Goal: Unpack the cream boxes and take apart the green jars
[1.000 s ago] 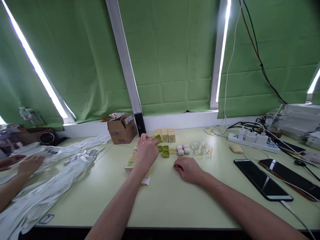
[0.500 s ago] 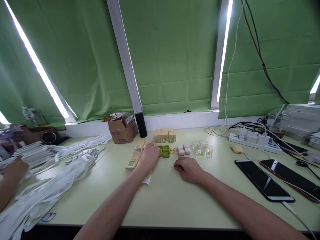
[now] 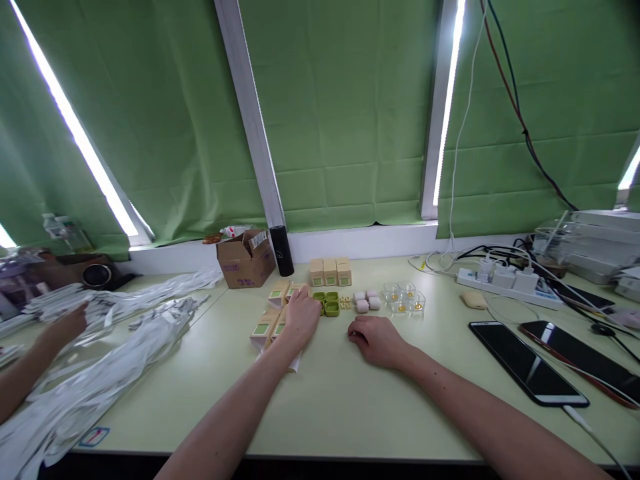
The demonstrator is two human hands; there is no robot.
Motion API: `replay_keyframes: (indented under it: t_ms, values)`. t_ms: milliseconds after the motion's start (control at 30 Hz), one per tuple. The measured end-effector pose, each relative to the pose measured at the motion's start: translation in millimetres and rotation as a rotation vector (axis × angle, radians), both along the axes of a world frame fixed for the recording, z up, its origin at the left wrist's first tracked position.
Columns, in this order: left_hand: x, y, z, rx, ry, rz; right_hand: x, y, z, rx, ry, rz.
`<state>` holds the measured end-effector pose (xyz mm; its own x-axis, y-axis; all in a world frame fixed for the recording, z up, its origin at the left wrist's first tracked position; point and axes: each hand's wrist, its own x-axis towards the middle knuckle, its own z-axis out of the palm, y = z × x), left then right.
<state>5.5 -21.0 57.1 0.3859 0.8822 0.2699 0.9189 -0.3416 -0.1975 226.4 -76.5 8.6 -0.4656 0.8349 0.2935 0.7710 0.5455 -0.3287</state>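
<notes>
At far left I see a co-worker's hand [image 3: 69, 324] over loose white straps [image 3: 150, 347] on the surface [image 3: 210, 373]. Next a cardboard box [image 3: 245, 263], flaps up, then a group of beige boxes [image 3: 262, 328] with green labels, partly behind my left hand [image 3: 303, 315], and a black cylinder [image 3: 281, 251] upright behind them. Left hand is palm down, fingers bent, at the left edge of the green cups [image 3: 331, 309]; fingertips hidden, so can't tell how far open or whether it has hold of one. Cups sit in a tight two-by-two. Three more beige boxes [image 3: 330, 273] stand in a row behind them. Just right: small yellow pieces [image 3: 345, 303], then four pale pink blocks [image 3: 367, 303]. Right hand [image 3: 379, 340] rests on the surface in front, fingers loosely curled; underside hidden, can't tell grip. Clear cups [image 3: 404, 298] beyond it, yellow inside. Far right: power strip [image 3: 507, 288], dark-screened phone [image 3: 527, 363].
</notes>
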Motion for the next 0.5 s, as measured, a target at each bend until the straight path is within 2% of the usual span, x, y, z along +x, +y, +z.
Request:
replay_keyframes:
  t_ms: [200, 333, 400, 500]
  values:
    - [8.0, -15.1, 13.6, 0.017, -0.002, -0.005, 0.4, 0.2, -0.9, 0.008, 0.019, 0.012]
    - [21.2, -25.1, 19.8, 0.027, 0.015, -0.076, -0.5, 0.6, -2.1, 0.012, 0.012, 0.010]
    - [29.5, -29.8, 16.0, -0.046, 0.006, -0.093, -1.1, 0.7, -2.8, 0.017, 0.003, 0.008]
    - [39.7, -38.7, 1.2, -0.197, -0.081, -0.077, -0.7, 1.6, -3.6, 0.027, -0.017, 0.003]
